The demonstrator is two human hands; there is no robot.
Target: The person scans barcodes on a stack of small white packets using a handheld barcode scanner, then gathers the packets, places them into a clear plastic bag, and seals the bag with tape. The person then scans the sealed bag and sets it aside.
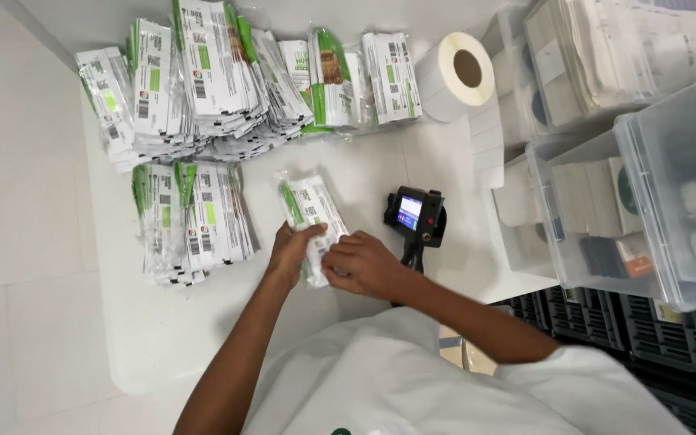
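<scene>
Pale floor tiles [10, 242] border the white table [163, 338], where stacked green-and-white packets [191, 217] lie. At centre, the left hand [292, 251] and right hand [362, 264] each grip 1 bundle of packets [309, 208]. A handheld printer [415, 217], label roll [454, 76] and clear bins [646, 217] follow.

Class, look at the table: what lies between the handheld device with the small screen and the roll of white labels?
In the head view, only bare white table lies between the handheld device and the roll of white labels.
</scene>
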